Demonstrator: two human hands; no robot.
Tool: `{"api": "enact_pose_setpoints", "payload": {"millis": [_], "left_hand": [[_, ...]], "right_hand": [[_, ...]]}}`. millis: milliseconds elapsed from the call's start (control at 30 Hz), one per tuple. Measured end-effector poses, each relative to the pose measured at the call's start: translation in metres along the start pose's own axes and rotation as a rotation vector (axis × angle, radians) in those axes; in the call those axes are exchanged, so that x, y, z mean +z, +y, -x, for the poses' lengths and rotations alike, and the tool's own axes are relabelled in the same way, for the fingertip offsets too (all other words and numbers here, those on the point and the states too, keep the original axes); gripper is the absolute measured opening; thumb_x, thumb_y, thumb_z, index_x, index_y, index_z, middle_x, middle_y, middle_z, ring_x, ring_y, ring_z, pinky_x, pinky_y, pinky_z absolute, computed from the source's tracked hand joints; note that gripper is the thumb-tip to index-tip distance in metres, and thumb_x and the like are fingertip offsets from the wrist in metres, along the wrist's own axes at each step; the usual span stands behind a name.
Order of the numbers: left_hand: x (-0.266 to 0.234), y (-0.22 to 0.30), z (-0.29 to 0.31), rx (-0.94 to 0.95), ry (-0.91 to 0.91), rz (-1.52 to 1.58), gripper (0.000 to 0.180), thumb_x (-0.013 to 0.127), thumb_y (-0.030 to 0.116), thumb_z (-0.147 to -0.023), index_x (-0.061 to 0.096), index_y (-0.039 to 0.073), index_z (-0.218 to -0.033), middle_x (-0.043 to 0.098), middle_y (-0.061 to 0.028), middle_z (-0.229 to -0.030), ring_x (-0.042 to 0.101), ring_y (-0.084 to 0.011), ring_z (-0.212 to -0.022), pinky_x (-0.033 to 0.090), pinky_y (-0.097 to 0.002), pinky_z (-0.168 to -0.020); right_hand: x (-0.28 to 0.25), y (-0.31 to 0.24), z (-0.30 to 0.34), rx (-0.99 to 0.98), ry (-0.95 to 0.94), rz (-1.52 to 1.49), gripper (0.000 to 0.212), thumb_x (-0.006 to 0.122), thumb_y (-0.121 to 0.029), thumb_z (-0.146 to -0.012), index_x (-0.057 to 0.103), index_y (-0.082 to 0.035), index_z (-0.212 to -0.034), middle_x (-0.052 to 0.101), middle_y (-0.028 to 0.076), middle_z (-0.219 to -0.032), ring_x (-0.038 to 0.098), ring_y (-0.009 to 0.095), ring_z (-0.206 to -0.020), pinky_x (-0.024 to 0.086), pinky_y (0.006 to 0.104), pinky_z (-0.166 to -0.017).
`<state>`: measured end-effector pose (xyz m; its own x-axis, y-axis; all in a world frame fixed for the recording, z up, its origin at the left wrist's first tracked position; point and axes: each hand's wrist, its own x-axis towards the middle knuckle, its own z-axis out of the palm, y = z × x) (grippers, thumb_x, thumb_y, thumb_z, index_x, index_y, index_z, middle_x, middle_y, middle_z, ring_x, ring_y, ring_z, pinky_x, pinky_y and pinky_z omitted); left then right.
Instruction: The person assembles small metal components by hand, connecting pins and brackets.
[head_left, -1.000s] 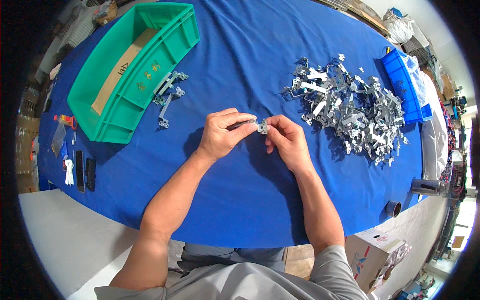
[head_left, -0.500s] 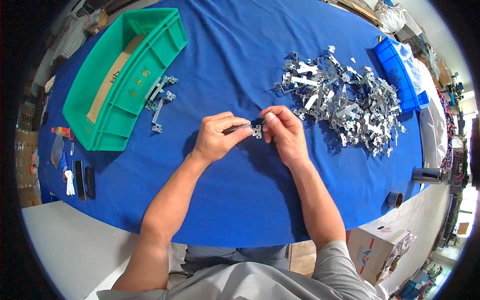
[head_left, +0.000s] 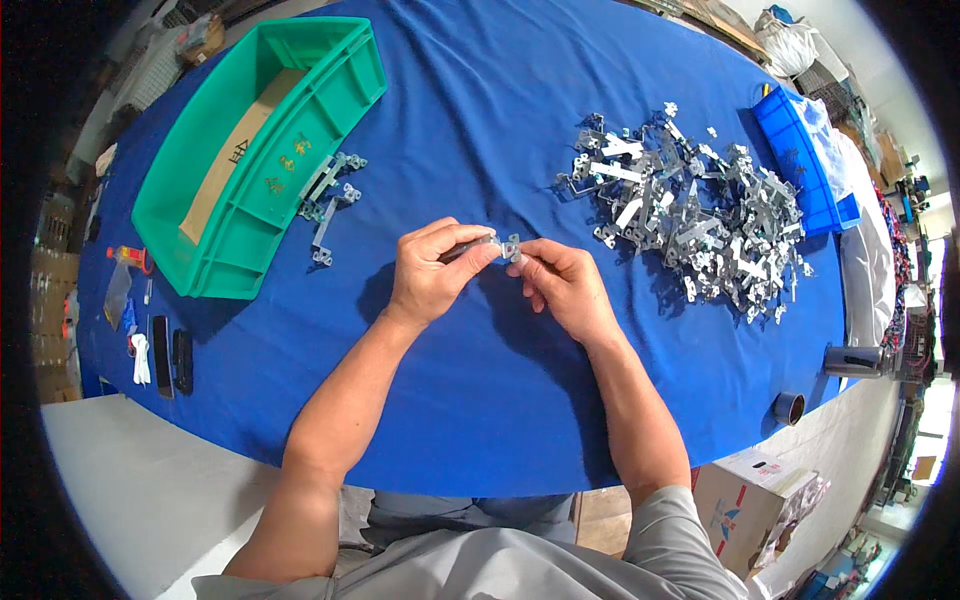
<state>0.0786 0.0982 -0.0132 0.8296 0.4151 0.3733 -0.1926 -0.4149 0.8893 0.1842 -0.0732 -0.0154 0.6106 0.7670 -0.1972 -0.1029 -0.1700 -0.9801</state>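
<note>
Over the middle of the blue cloth, my left hand pinches a small silvery metal bracket between thumb and fingers. Most of the bracket's left part is hidden in that grip; its flat end with holes sticks out to the right. My right hand has thumb and forefinger closed at this protruding end, the other fingers curled under. Whether a further small part sits in the right fingertips cannot be made out. To the right lies a big loose heap of similar metal brackets. Several more brackets lie in a small group at the left.
A green plastic bin stands at the left, a blue bin with clear plastic at the right. Near the left edge lie a black phone-like slab and a dark case. A short dark tube sits near the right edge.
My right fingers have come down from their raised position and curled in against the bracket's end. The left hand keeps its grip, the bracket slightly tilted. The whole view has shifted a little.
</note>
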Motion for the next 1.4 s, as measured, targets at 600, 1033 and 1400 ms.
{"api": "enact_pose_setpoints", "payload": {"millis": [600,1033,1400], "left_hand": [[0.002,-0.003,0.000,0.010,-0.143,-0.011,0.018,0.079,0.014,-0.083,0.076,0.001,-0.095,0.060,-0.0033,-0.068,0.053,-0.0099,-0.060,0.039,-0.0266,-0.054],[0.007,-0.010,0.002,-0.030,0.116,-0.065,0.016,0.075,0.009,-0.087,0.074,-0.002,-0.098,0.064,-0.0058,-0.072,0.056,-0.0094,-0.060,0.043,-0.0264,-0.054],[0.012,-0.013,0.003,-0.053,0.114,-0.060,0.014,0.074,0.010,-0.088,0.073,-0.001,-0.096,0.070,-0.0077,-0.077,0.059,-0.0081,-0.063,0.046,-0.0258,-0.055]], "right_hand": [[-0.006,0.006,-0.005,-0.102,-0.050,-0.161,0.025,0.059,-0.016,-0.101,0.066,0.002,-0.115,0.065,0.003,-0.087,0.061,0.010,-0.075,0.052,0.0262,-0.068],[0.003,0.006,0.000,-0.074,0.073,0.016,0.019,0.059,-0.014,-0.100,0.067,0.000,-0.110,0.066,0.003,-0.083,0.058,0.008,-0.068,0.047,0.0238,-0.059],[0.006,0.012,-0.002,-0.193,0.136,0.186,0.015,0.063,-0.012,-0.098,0.068,0.001,-0.105,0.062,0.004,-0.079,0.057,0.009,-0.066,0.047,0.0272,-0.059]]}}
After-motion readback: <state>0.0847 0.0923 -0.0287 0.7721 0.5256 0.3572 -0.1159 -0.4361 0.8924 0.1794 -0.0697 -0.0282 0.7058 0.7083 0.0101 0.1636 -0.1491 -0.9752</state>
